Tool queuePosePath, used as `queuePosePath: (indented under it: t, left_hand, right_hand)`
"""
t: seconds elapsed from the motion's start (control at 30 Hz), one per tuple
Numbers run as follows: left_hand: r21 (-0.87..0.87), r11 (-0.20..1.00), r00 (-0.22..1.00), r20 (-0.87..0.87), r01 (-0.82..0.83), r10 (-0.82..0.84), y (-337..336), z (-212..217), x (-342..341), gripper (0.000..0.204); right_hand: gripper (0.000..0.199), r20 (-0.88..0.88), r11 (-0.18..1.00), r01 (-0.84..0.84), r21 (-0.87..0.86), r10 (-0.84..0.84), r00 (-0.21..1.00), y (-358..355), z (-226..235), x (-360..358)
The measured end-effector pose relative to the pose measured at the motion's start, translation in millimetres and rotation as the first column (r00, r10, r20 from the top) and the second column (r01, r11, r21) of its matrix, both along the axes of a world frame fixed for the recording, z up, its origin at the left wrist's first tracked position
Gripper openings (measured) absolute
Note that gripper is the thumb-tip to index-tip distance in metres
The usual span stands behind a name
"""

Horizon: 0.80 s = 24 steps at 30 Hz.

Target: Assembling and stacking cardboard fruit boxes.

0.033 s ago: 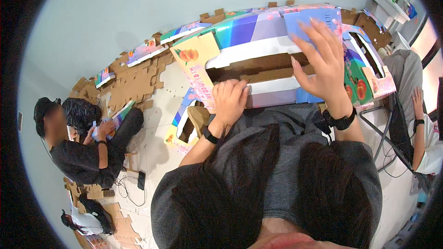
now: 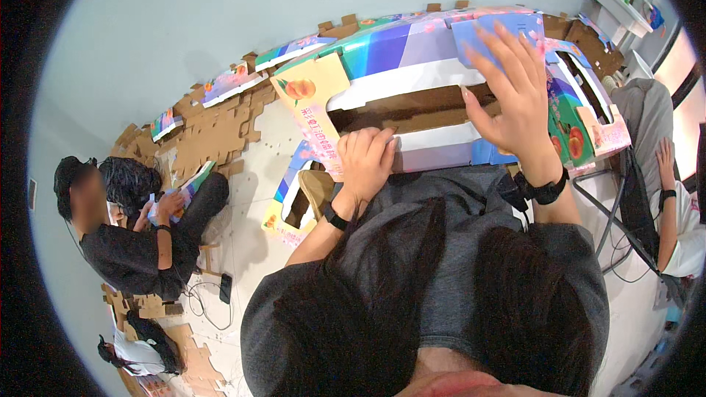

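Observation:
Across my lap lies a colourful printed cardboard fruit box (image 2: 386,51), with peach pictures and a long opening that shows brown cardboard inside. My left hand (image 2: 366,158) is closed over the near edge of that opening, its fingers bent together at the left end. At the right end, my right hand (image 2: 515,99) is open with the fingers spread. It is over the blue corner panel (image 2: 474,33); whether the palm touches the panel I cannot tell.
Another printed box (image 2: 570,103) stands close on the right, above a black metal frame (image 2: 614,213). A smaller box (image 2: 283,202) is at my left. Flattened brown cardboard (image 2: 213,132) lies along the wall. A seated person (image 2: 125,246) handles a printed carton; another person (image 2: 665,213) sits at right.
My right hand has shifted very slightly away from me over the box corner. The left hand and the box look unmoved.

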<state>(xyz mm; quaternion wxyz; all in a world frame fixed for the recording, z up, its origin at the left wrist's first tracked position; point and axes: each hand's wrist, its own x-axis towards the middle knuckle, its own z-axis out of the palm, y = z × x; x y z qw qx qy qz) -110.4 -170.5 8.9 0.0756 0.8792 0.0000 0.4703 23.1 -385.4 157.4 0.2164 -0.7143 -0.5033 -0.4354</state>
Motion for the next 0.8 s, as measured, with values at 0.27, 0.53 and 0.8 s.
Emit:
queuePosePath:
  t: [0.27,0.53,0.8]
  left_hand:
    - [-0.040,0.998,0.999,0.004,0.039,-0.039,-2.8,2.0,-9.3,0.022]
    - [-0.035,0.996,0.997,0.009,0.081,-0.081,0.2,-2.6,-15.8,0.023]
    - [-0.365,0.866,0.926,-0.026,0.342,-0.377,-10.9,36.3,-29.4,0.043]
  right_hand:
    - [0.067,0.009,0.998,0.061,0.004,-0.061,0.998,20.4,-4.3,7.2]
    - [0.050,0.065,0.981,0.087,0.175,-0.099,0.993,21.7,-16.9,1.0]
    - [0.040,0.121,0.956,0.040,0.292,-0.079,0.989,17.7,-23.2,1.2]
